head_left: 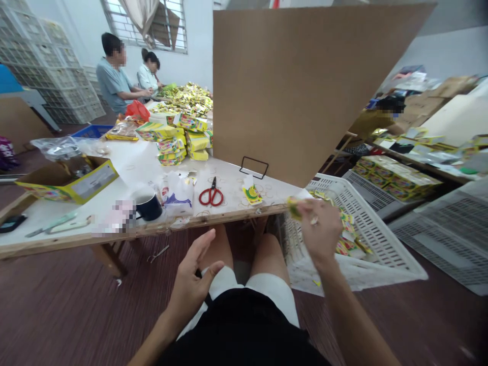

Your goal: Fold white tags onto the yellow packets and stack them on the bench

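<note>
My left hand is raised above my lap, thumb and fingers apart, with nothing in it. Over the near left edge of the white crate, my right hand is closed on a small yellow packet, blurred by motion. More yellow packets lie inside that crate. On the table near its front edge is another yellow packet, and left of it lie red-handled scissors. A dark mug stands further left, beside a white and purple plastic wrapper.
A large cardboard sheet stands upright behind the table's right part. Yellow boxes are stacked mid-table, before a packet heap. An open box sits left. Two people sit at the far end; another person bends at the right.
</note>
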### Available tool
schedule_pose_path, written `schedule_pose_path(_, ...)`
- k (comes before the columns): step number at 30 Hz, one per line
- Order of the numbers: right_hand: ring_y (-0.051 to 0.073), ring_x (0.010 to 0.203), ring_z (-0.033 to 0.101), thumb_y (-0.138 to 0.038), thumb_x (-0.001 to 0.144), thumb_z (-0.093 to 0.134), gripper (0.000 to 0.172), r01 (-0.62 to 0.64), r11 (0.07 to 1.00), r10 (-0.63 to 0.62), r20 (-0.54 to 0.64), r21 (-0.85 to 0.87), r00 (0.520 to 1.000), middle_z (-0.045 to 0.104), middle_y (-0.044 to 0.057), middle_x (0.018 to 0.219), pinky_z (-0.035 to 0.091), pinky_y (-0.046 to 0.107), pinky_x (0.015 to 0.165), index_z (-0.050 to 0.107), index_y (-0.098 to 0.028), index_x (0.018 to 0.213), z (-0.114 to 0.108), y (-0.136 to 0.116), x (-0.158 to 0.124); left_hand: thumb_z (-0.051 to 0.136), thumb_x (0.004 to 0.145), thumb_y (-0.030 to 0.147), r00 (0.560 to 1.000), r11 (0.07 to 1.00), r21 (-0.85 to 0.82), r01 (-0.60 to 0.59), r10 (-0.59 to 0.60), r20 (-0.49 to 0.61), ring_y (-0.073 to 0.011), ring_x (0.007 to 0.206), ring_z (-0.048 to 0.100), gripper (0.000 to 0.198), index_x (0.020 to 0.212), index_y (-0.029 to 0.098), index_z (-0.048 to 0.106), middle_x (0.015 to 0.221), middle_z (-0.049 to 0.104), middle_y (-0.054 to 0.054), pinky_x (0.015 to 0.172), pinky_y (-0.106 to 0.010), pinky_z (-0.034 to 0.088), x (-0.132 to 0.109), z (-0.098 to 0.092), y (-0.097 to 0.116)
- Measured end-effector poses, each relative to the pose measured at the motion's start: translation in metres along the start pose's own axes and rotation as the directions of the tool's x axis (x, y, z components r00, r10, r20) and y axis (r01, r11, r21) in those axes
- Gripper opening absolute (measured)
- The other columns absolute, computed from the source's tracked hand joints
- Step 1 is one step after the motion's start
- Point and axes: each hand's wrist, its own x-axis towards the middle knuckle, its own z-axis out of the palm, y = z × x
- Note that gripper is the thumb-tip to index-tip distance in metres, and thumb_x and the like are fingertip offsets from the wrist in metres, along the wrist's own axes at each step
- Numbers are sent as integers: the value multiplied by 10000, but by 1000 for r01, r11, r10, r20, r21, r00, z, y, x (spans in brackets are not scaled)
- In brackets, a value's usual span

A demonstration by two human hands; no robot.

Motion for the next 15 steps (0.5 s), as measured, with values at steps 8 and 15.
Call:
schedule_pose_path(8,290,1044,538,-468,802,590,430,-218,880,409,441,-421,799,613,153,1074,394,406,897,631,-130,1064,117,39,60,576,842,265,994,984,178,12,-31,103,-239,1133,544,270,1106,229,618,1169,614,-84,998,-385,427,3,-2,-5)
schedule_pose_path(15,218,1033,562,-322,901,537,318,-333,792,593,517,-512,617,542,85,1201,472,437,872,530,-157,1173,199,46,69,581,831,296,991,979,164,121,-129,37,-225,1027,617,265,1083,227,624,1073,671,-67,904,-337,496,5,-11,-6)
